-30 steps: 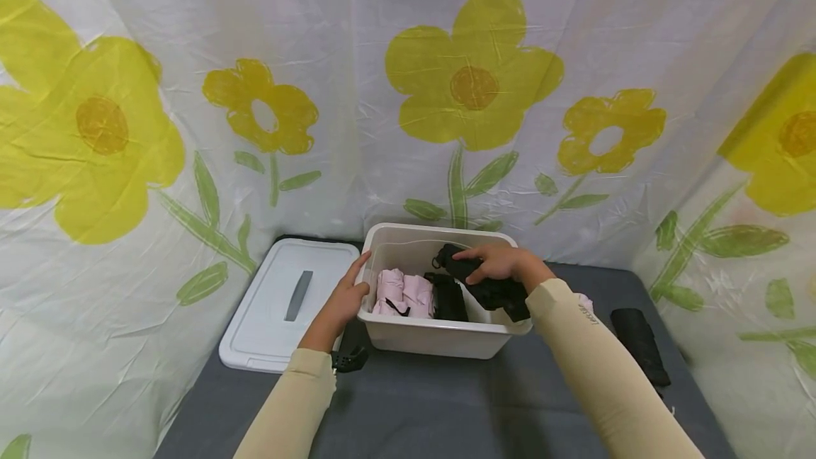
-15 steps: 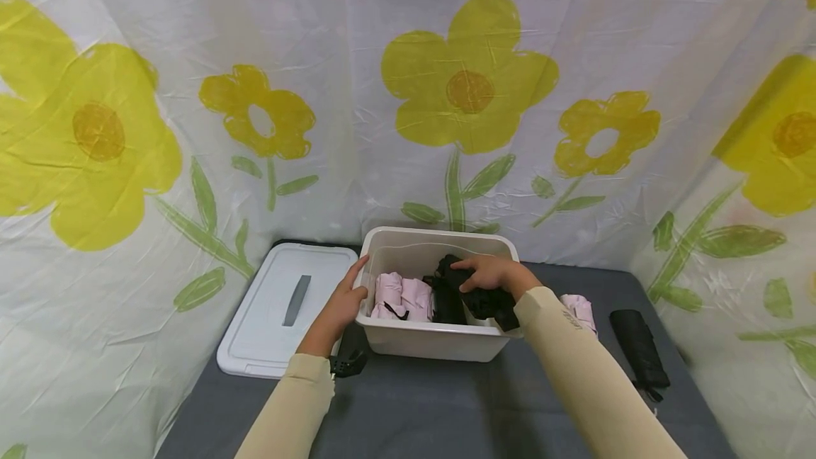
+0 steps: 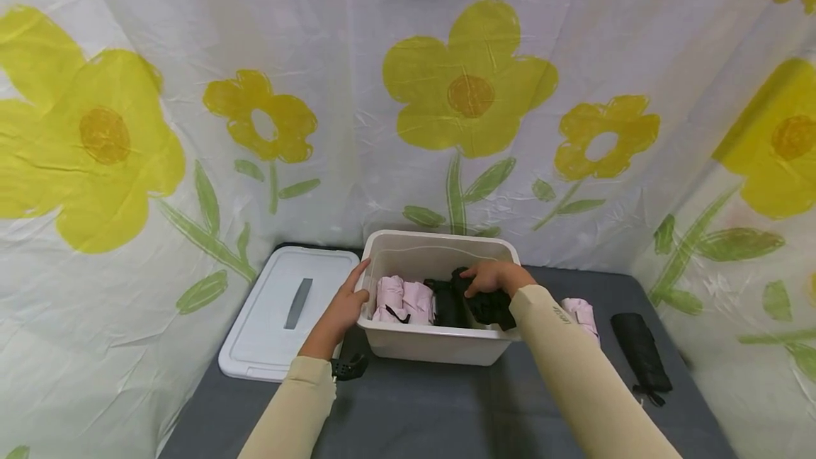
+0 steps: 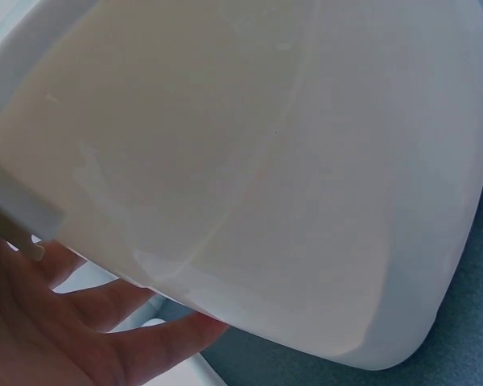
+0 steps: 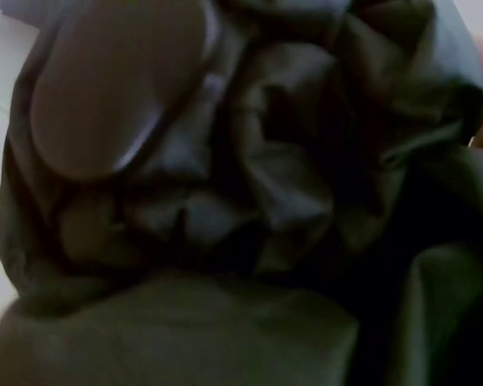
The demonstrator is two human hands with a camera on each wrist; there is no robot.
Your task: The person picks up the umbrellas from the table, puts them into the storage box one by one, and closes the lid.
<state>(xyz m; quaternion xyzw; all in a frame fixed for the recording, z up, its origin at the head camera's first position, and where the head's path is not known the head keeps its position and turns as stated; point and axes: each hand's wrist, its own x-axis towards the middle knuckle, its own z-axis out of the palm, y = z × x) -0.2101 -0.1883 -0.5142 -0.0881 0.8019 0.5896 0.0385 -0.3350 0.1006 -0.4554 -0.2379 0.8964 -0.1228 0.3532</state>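
Observation:
A white plastic bin [image 3: 433, 342] stands on the dark table. My left hand [image 3: 344, 307] rests against its left end; in the left wrist view straight fingers [image 4: 157, 346] lie along the outside, tips hidden by the wall [image 4: 266, 201]. Inside the bin's right part, my right hand [image 3: 494, 278] grips a folded black umbrella [image 3: 491, 309] from above. Crumpled black fabric [image 5: 282, 161] and a smooth oval end [image 5: 121, 88] fill the right wrist view. Left of it in the bin lie another black folded umbrella [image 3: 450, 305] and pink rolled bundles [image 3: 404, 297], apparently folded umbrellas.
The bin's white lid [image 3: 264, 317] with a grey handle lies on the left. On the table [image 3: 433, 409] to the right are a pink bundle [image 3: 581, 317] and a black folded umbrella [image 3: 640, 353]. A flower-printed curtain [image 3: 357, 190] hangs close behind.
My right hand has lowered the black umbrella deeper into the bin, beside the other black one, and turned it more upright in the head view. My left hand has stayed at the bin's left end.

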